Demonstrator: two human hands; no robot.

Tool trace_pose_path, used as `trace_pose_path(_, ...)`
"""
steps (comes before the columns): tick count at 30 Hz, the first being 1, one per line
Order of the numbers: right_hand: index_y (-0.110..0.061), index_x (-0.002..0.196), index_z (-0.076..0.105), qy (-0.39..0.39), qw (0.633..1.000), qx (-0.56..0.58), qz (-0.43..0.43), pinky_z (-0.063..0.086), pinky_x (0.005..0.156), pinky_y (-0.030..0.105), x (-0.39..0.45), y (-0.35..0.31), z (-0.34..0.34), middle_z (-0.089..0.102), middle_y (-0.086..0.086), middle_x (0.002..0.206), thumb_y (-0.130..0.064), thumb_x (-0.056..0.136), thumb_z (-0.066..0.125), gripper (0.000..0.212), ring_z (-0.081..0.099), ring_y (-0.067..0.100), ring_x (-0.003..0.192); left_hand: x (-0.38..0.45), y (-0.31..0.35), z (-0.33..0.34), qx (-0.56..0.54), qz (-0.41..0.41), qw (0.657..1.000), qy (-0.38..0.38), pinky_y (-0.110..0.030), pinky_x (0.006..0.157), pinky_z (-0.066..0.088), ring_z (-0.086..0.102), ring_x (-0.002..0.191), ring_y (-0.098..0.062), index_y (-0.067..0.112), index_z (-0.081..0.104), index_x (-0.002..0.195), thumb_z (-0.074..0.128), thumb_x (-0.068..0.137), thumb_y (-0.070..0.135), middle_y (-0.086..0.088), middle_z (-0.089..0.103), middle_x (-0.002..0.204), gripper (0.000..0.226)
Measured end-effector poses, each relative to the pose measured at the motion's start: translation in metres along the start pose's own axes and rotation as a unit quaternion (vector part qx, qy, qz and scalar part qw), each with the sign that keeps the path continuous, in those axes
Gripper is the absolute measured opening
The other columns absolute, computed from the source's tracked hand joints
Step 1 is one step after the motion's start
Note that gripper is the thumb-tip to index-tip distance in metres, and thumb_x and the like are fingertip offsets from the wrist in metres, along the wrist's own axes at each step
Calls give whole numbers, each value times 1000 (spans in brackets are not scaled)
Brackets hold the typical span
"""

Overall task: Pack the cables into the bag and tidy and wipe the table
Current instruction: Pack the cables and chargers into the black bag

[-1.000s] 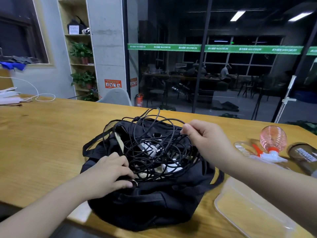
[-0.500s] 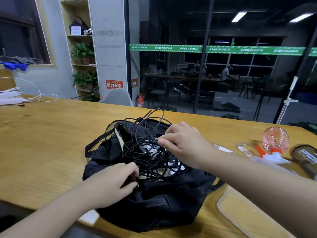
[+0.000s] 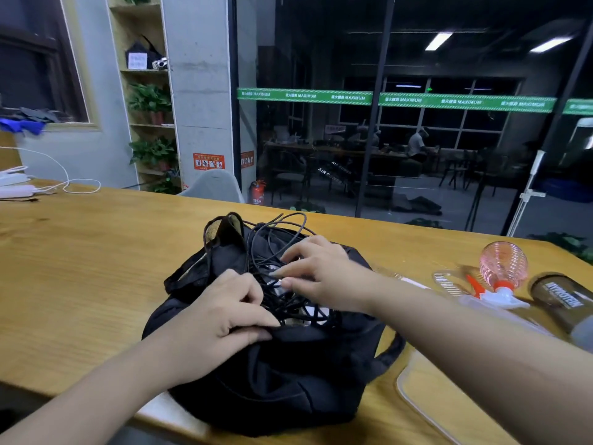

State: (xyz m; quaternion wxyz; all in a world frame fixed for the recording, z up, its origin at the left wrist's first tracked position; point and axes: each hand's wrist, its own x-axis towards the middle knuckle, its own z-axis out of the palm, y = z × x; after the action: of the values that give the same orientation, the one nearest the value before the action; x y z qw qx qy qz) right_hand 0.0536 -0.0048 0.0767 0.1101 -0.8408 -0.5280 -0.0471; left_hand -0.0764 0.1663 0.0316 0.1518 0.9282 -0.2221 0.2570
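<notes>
While our left hand [image 3: 221,311] pinches the near rim of the bag [image 3: 276,374] and our right hand [image 3: 321,274] presses spread fingers on the cables [image 3: 279,239], most of the tangle sits in the bag's mouth at mid-table. About 2 loops arch out toward the far side, so packing looks nearly done; tidying and wiping remain. The bag's long axis runs near-to-far, mouth facing up.
</notes>
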Motion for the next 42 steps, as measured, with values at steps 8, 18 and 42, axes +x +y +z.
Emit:
trace_pose_path(8, -27, 109, 65, -143, 967, 211, -25, 31, 105, 36, 16, -31, 20, 56, -10, 115, -32, 93, 44, 27, 44, 13, 113, -2, 5, -7, 16, 1, 997, 71, -6, 87, 26, 36, 92, 3, 40, 67, 99, 53, 87, 41, 21, 38, 87, 19)
trace_pose_path(18, -27, 115, 63, 121, 975, 171, 70, 48, 75, 15, -13, 6, -33, 63, -16, 110, -16, 97, 48, 26, 60, 3, 96, -5, 0, -6, 30, -6, 997, 65, -10, 86, 30, 41, 92, -1, 37, 66, 97, 47, 90, 48, 23, 39, 89, 23)
trace_pose_path(42, -23, 104, 61, -153, 969, 189, 39, 46, 80, 35, -16, -24, 0, 65, 6, 104, -29, 101, 38, 24, 56, 22, 87, 17, 18, -3, 44, -8, 989, 139, -7, 82, 30, 40, 85, 0, 34, 65, 93, 52, 86, 33, 18, 42, 79, 15)
